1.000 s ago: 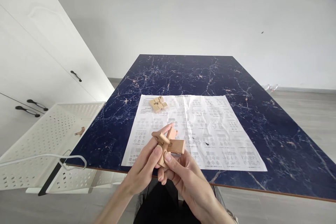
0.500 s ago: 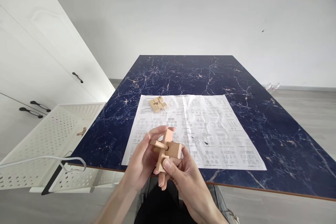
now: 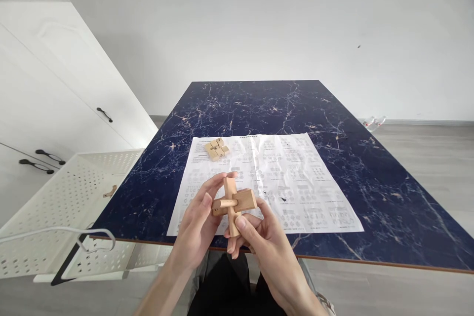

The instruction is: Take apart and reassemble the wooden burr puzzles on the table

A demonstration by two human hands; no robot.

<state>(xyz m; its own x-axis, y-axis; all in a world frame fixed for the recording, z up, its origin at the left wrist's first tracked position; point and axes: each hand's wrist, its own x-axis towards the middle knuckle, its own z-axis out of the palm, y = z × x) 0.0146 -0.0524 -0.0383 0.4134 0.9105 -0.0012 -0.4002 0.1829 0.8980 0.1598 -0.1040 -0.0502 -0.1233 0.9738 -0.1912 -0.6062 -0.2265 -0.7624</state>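
Observation:
Between both hands, above the table's near edge, is a wooden interlocking puzzle [image 3: 244, 200] made of crossed bars. My left hand [image 3: 202, 219] curls round its left side, with the thumb by the end of a narrow bar. My right hand [image 3: 262, 237] grips the lower bar, thumb on top and fingers beneath. Some fingers are hidden behind the wood. Several pale wooden blocks with numbers [image 3: 217, 149] sit together on the upper left of a printed instruction sheet [image 3: 296, 182].
The creased sheet lies on a dark blue marble-patterned table [image 3: 252, 103]. At the left stand a white perforated basket [image 3: 48, 202] holding a small wooden piece [image 3: 110, 191], a white cable [image 3: 55, 229] and a white cabinet [image 3: 66, 74]. A pale wall rises behind.
The crossed bars have turned slightly in my hands, so the long bar now leans the other way. My view has shifted a little; the blocks on the sheet stay put.

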